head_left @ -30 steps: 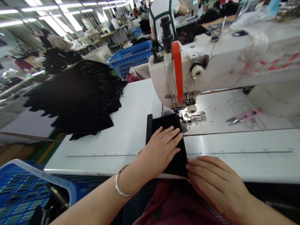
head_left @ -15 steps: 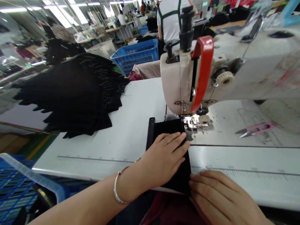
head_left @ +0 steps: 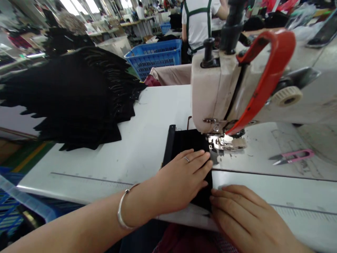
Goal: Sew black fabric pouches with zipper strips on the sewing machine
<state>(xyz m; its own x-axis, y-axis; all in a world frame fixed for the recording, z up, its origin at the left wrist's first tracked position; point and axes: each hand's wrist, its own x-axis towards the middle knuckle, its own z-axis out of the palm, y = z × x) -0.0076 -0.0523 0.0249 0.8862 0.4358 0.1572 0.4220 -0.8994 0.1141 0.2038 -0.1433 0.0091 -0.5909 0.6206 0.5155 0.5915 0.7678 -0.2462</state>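
A black fabric piece (head_left: 188, 138) lies on the white sewing table (head_left: 147, 112), its upper right corner at the needle area of the sewing machine (head_left: 210, 91). My left hand (head_left: 181, 179) rests flat on the fabric, fingers stretched toward its right edge. At the lower right edge of the fabric is my right hand (head_left: 244, 214), fingers pressed together, thumb hidden, fingertips on the fabric's edge. A dark strip (head_left: 169, 144) runs along the fabric's left side. The lower part of the fabric is partly covered by my left hand.
A large pile of black fabric pieces (head_left: 79, 95) covers the table's left. Pink thread snips (head_left: 292, 156) lie right of the needle area. Blue baskets stand behind the table (head_left: 158, 52) and at lower left (head_left: 26, 196). Beyond, a person (head_left: 197, 24) wears green straps.
The black fabric has moved slightly forward along the machine, and my right hand has moved forward with it. My left hand stays on the fabric. The camera view has shifted closer to the machine.
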